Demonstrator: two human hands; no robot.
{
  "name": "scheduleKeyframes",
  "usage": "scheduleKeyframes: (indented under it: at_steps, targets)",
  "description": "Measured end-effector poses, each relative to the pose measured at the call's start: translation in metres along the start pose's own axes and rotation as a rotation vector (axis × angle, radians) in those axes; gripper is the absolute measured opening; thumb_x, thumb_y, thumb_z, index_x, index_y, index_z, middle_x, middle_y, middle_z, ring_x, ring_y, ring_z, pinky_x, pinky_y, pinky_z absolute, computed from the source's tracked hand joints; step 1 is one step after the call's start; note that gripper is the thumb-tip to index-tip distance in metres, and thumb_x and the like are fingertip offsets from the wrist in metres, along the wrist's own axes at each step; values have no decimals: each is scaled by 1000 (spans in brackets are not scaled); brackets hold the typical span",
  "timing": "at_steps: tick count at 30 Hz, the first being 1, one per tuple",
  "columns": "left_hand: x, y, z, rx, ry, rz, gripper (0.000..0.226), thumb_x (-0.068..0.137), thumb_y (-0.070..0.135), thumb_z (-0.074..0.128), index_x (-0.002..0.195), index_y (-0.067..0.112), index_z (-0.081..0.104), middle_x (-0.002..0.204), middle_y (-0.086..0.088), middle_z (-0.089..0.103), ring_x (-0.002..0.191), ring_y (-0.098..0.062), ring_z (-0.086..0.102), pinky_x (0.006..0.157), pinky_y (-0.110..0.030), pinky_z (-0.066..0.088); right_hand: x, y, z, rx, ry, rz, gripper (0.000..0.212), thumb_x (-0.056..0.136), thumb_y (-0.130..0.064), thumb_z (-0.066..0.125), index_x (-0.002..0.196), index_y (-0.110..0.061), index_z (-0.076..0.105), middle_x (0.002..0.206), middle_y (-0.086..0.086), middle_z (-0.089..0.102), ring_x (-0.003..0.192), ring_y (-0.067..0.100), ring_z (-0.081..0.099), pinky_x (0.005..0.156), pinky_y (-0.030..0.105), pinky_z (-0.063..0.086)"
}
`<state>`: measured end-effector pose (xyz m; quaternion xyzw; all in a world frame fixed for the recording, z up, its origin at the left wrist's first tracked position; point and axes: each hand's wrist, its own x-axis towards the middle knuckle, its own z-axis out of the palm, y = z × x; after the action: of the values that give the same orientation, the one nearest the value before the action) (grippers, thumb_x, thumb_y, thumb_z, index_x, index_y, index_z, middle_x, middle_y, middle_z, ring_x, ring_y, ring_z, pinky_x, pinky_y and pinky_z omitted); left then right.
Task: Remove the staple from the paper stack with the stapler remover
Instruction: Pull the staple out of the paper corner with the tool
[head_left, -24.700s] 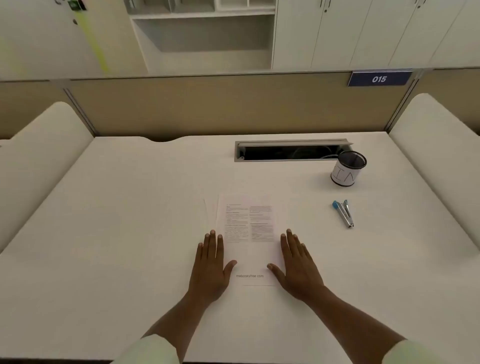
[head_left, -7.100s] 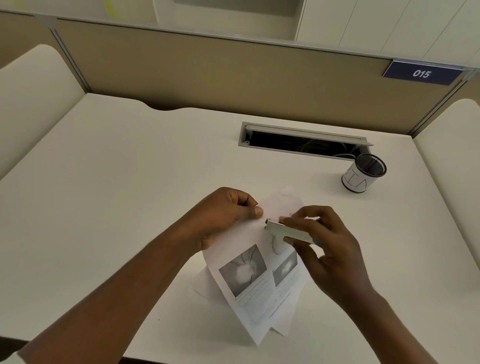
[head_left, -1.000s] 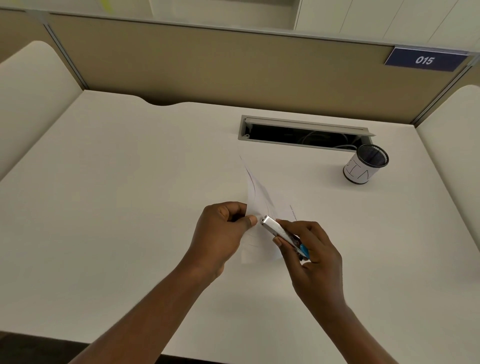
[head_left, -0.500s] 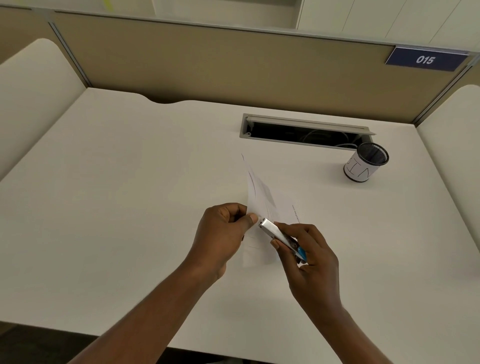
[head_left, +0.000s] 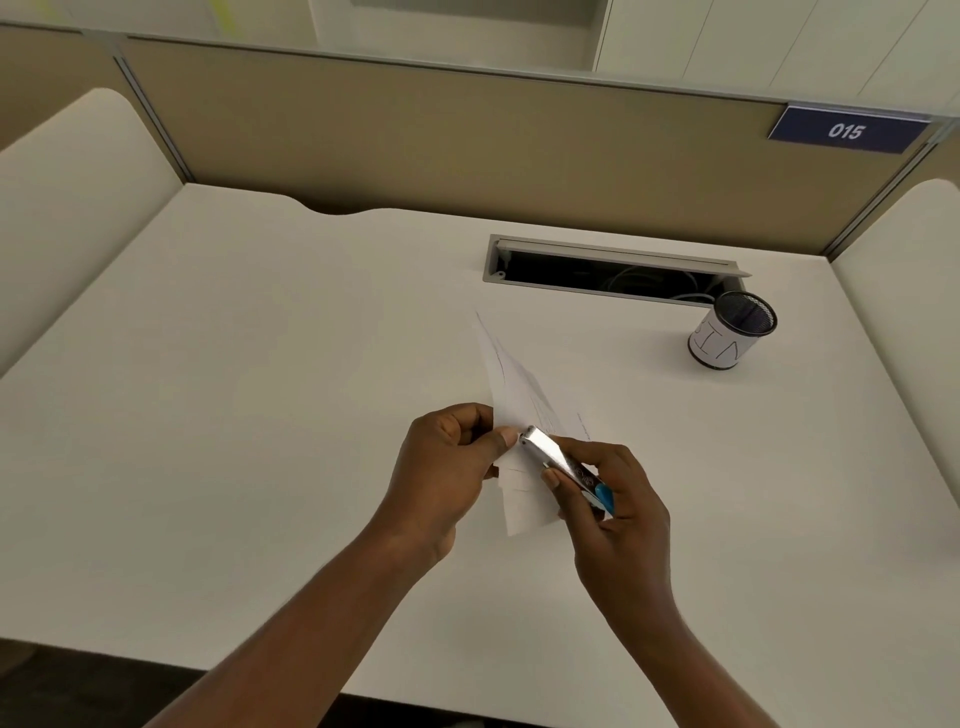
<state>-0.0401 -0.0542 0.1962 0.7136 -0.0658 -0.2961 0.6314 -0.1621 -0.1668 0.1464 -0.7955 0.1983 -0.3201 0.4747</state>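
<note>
Left hand (head_left: 447, 462) pinches the white printed paper stack (head_left: 519, 410) off the tabletop, exposing its corner; right hand (head_left: 618, 514) grips the silver blue-tipped staple remover (head_left: 563, 462), nose there.

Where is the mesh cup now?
In the head view, the mesh cup stands far right on the desk, beside the cable slot.

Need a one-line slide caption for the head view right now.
Left hand pinches the paper stack while right hand works the staple remover.
</note>
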Motion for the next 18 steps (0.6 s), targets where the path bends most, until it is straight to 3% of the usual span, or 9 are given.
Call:
scheduleKeyframes:
  at_steps: [4, 9, 13, 18]
  targets:
    - [-1, -2, -1, 18, -8, -1, 14, 91, 12, 70, 97, 21, 78, 93, 0, 80, 91, -20, 74, 64, -14, 53, 1, -3, -1, -22, -13, 4, 30, 92, -18, 71, 114, -38, 67, 107, -18, 67, 105, 13, 65, 83, 15, 51]
    - [-2, -4, -2, 30, -14, 2, 14, 91, 10, 69, 101, 16, 77, 94, -3, 80, 90, -22, 73, 66, -17, 54, -1, -8, 1, 80, -22, 134, 22, 91, -32, 65, 111, -38, 69, 107, -18, 70, 103, 14, 67, 75, 21, 57]
    - [-1, -6, -1, 58, -6, 11, 10, 91, 10, 69, 98, 10, 76, 100, -19, 75, 99, -40, 68, 84, -43, 58, -1, -8, 0, 174, -54, 290, 20, 92, -24, 70, 107, -38, 71, 106, -16, 73, 73, 13, 67, 59, 18, 54]
    - [1, -7, -1, 54, 5, -4, 8, 90, 10, 70, 95, 11, 76, 100, -20, 75, 97, -40, 68, 86, -44, 57, 7, -12, -6, 269, -134, 388, 17, 91, -30, 71, 102, -43, 76, 87, -9, 75, 57, 9, 59, 55, 15, 46]
